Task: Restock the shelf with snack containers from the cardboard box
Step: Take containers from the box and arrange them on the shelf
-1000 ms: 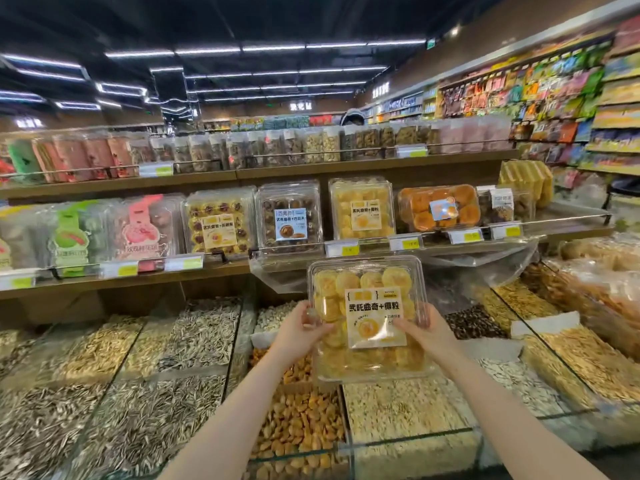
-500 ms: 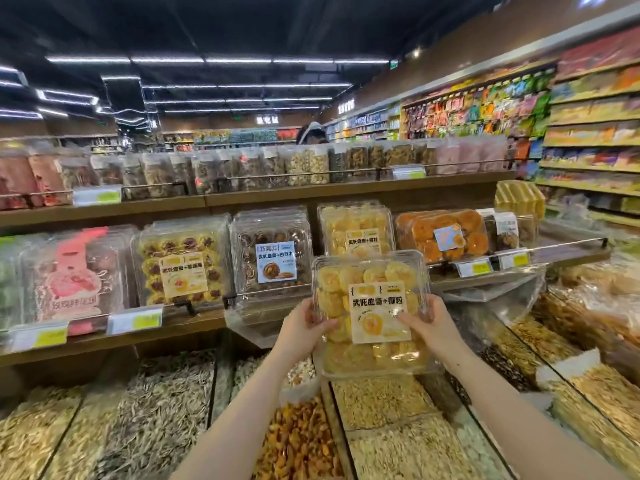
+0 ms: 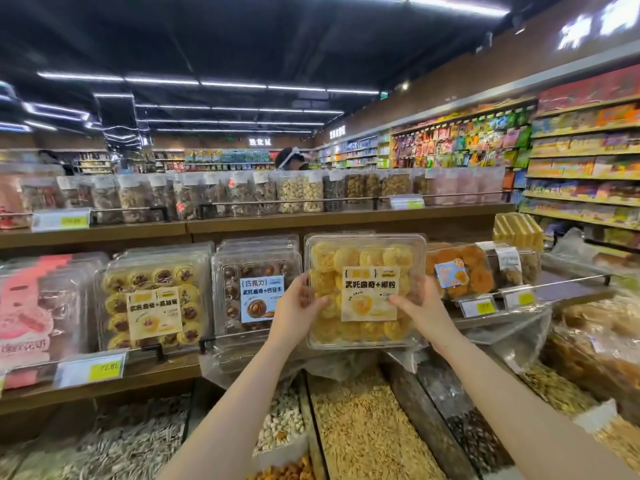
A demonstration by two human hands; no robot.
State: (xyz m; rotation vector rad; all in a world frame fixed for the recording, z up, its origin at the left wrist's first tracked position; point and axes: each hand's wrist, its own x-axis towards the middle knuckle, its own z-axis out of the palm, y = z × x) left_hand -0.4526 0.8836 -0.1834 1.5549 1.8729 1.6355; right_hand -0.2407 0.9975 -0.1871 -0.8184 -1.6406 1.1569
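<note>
A clear plastic snack container (image 3: 363, 261) of yellow cookies with a white label stands upright at the middle shelf (image 3: 166, 374), in the slot between the brown-cookie container (image 3: 256, 289) and the orange-snack container (image 3: 460, 271). My left hand (image 3: 298, 306) grips its left edge and my right hand (image 3: 420, 306) grips its right edge. Whether it rests on the shelf is hidden by its own bulk. The cardboard box is out of view.
Similar cookie containers (image 3: 154, 306) and pink packs (image 3: 38, 306) fill the shelf to the left. Jars (image 3: 298, 192) line the upper shelf. Open bulk bins of seeds and nuts (image 3: 363, 427) lie below my arms. A person (image 3: 289, 157) stands beyond the shelves.
Both hands have lifted the yellow-cookie container up and forward from over the bulk bins to the middle shelf slot. The view has moved closer to the shelf.
</note>
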